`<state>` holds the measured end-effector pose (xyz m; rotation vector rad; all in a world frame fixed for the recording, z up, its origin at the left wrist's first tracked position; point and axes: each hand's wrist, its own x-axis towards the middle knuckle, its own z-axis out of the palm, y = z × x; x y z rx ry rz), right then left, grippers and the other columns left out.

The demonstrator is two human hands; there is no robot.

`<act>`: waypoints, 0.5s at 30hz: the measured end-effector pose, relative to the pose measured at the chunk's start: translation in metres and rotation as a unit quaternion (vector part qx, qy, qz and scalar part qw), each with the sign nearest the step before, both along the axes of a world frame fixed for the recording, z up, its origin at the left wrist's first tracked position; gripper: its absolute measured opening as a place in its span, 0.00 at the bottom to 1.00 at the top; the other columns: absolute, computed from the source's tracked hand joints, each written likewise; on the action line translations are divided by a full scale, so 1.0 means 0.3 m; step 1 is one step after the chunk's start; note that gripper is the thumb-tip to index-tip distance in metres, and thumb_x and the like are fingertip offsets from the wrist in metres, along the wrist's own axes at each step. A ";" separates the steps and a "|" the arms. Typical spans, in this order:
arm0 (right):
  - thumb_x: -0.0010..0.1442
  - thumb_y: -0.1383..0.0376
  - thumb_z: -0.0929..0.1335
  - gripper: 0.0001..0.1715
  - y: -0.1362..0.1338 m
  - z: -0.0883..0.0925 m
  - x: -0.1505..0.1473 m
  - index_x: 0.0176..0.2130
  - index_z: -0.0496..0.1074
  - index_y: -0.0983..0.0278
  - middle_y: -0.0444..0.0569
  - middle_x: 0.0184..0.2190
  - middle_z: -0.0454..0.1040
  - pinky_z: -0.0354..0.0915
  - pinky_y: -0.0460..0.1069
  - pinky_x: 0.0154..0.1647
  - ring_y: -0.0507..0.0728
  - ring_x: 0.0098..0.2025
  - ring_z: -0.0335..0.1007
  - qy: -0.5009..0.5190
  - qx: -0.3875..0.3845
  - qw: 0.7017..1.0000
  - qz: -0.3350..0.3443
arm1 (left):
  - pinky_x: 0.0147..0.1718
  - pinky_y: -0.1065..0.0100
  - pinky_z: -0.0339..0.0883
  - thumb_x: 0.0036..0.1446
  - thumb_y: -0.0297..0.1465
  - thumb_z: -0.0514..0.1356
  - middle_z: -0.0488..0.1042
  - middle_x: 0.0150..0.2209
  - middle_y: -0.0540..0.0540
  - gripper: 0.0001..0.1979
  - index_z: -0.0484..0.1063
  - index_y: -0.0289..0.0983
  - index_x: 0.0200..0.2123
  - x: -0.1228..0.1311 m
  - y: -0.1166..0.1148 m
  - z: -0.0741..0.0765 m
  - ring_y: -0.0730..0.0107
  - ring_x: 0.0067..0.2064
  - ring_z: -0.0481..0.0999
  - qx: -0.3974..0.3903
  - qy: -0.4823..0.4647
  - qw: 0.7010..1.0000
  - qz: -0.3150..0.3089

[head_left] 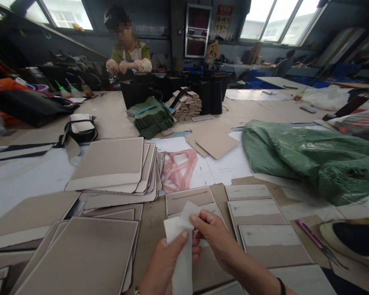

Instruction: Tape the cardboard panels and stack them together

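I've got a cluttered workshop table point(104, 108), windows point(266, 22) behind, one co-worker point(129, 57) across it. Count: one pair of snips point(314, 236), one green sack point(279, 151), three squeeze bottles point(72, 90) far left. White strip point(183, 266) is over the panels point(186, 198), in both hands; can't tell how many layers. Left hand point(161, 260) thumb presses it; right hand point(217, 233) angles in, fingertips pinching its top end.

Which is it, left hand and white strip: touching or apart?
Touching. The head view shows it: the left hand has its thumb laid over the white strip, with no gap between them.
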<state>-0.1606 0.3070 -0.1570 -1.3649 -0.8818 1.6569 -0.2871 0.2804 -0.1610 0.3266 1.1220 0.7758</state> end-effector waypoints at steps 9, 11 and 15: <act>0.47 0.52 0.66 0.21 0.054 0.025 -0.001 0.35 0.64 0.64 0.44 0.27 0.68 0.63 0.48 0.32 0.53 0.30 0.64 0.050 -0.024 0.997 -0.052 | 0.36 0.64 0.69 0.52 0.44 0.59 0.74 0.35 0.31 0.26 0.70 0.23 0.39 -0.048 -0.035 0.015 0.60 0.33 0.74 -0.008 -0.009 0.997 -0.071; 0.48 0.53 0.65 0.18 0.062 0.028 0.000 0.35 0.61 0.62 0.42 0.25 0.66 0.61 0.46 0.28 0.51 0.27 0.62 0.063 -0.035 0.995 -0.071 | 0.30 0.66 0.68 0.46 0.50 0.60 0.74 0.30 0.36 0.29 0.71 0.26 0.35 -0.050 -0.045 0.001 0.64 0.29 0.73 0.019 0.035 0.990 -0.139; 0.54 0.55 0.62 0.12 0.087 0.045 0.038 0.28 0.58 0.62 0.37 0.18 0.57 0.53 0.43 0.20 0.48 0.18 0.52 -0.020 0.009 0.999 0.031 | 0.23 0.72 0.59 0.44 0.55 0.56 0.66 0.17 0.48 0.29 0.69 0.32 0.21 -0.071 -0.026 -0.007 0.73 0.21 0.64 0.135 0.197 0.961 -0.136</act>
